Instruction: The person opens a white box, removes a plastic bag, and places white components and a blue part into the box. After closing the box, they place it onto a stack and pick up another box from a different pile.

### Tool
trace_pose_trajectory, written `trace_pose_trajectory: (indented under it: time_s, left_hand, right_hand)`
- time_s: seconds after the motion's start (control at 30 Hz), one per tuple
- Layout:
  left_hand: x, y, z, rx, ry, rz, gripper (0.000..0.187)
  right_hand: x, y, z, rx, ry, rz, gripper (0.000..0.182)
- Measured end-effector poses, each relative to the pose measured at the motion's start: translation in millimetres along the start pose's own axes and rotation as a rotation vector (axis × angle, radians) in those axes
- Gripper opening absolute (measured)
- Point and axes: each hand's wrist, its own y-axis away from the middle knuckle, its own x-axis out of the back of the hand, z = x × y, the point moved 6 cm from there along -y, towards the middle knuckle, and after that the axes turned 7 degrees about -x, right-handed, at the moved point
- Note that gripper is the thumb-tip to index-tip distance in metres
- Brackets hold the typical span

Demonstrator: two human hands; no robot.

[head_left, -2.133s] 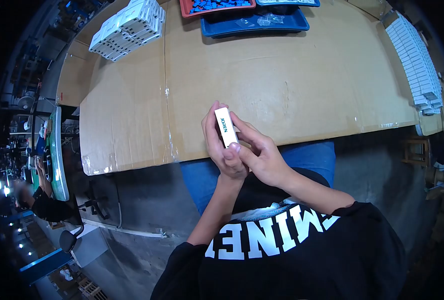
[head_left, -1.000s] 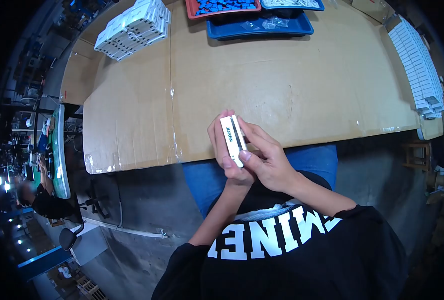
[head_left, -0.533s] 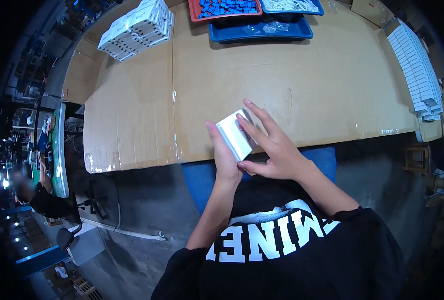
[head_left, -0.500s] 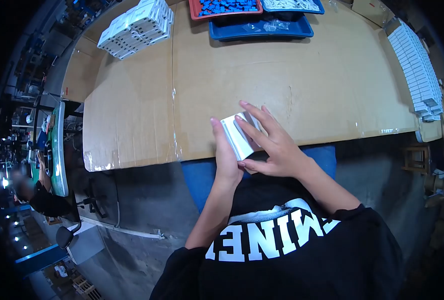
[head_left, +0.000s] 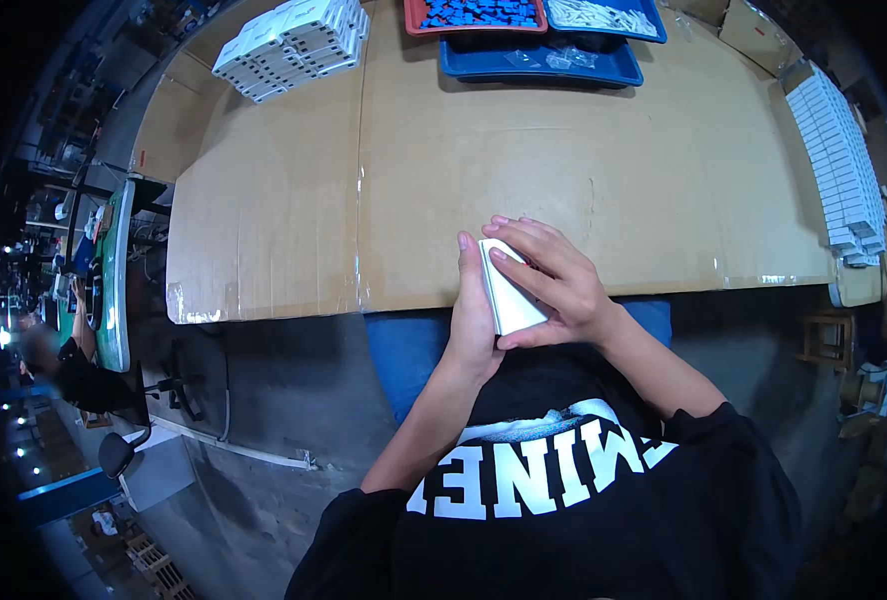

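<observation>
A small white box-like piece [head_left: 513, 300] is held between my two hands, just over the front edge of the table. My left hand [head_left: 475, 318] lies along its left side, the thumb pointing up. From the right, my right hand [head_left: 562, 285] wraps over it, with fingers across the upper part and thumb at the lower edge. Those fingers cover much of the piece, so its exact kind cannot be made out.
The cardboard-covered table [head_left: 444, 190] bears a stack of white plastic parts [head_left: 289, 50], a red tray [head_left: 479, 28] of blue pieces, a blue tray [head_left: 654, 30] of white pieces, another blue tray [head_left: 484, 72] with clear bags, and stacked white boxes [head_left: 836, 165]. A person [head_left: 89, 370] sits far left.
The white piece has turned in my hands; its grey stripe no longer shows. My right fingers have closed further over it. The view has shifted slightly.
</observation>
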Motion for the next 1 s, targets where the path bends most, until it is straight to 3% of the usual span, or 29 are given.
trace_pose_trajectory:
  time_s: [0.27,0.3,0.37,0.43,0.47,0.53,0.57,0.63,0.7,0.77,0.8,1.0]
  left_hand:
    - [5.4,-2.4,-3.7,0.082,-0.034,0.016,0.079]
    - [6.6,-2.4,-5.0,0.136,-0.105,0.043,0.082]
    - [5.0,-7.5,-17.3,0.129,-0.171,-0.109,0.095]
    - [30.9,-25.8,-44.4,-0.146,-0.476,-0.181,0.095]
    - [24.8,-27.0,-43.9,-0.145,-0.477,-0.188,0.095]
    - [6.2,-21.3,-16.2,-0.535,-0.997,-0.110,0.091]
    - [1.2,-21.5,-12.6,-0.529,-0.999,-0.117,0.091]
    - [16.2,-27.5,-16.4,-0.224,-0.468,0.117,0.074]
    - [31.0,-28.8,-21.8,-0.207,-0.213,0.144,0.064]
    - [33.8,-27.3,-21.2,-0.121,-0.149,0.129,0.069]
    - [30.1,-25.8,-18.5,-0.120,-0.149,0.130,0.069]
    - [30.9,-27.6,-26.5,-0.074,-0.212,0.166,0.069]
  right_hand:
    - [-7.3,12.4,21.3,-0.083,-0.143,0.056,0.087]
    - [-12.3,19.4,34.1,-0.272,-0.290,0.076,0.090]
    - [-18.4,32.0,54.2,-0.550,-0.568,0.271,0.087]
    - [-19.7,36.3,58.4,-0.630,-0.627,0.317,0.083]
    - [-22.9,38.3,60.7,-0.735,-0.750,0.326,0.081]
    - [-29.9,42.2,59.0,-0.911,-0.967,0.299,0.079]
    - [-29.7,42.6,56.7,-0.915,-0.967,0.307,0.079]
    - [-30.2,40.2,50.4,-0.873,-0.776,0.194,0.074]
    - [-27.2,42.6,47.0,-0.811,-0.694,0.127,0.065]
    - [-24.9,42.3,40.8,-0.673,-0.529,-0.021,0.056]
    - [-20.4,39.6,35.6,-0.608,-0.452,-0.057,0.060]
    - [-21.6,45.3,37.1,-0.490,-0.204,-0.028,0.053]
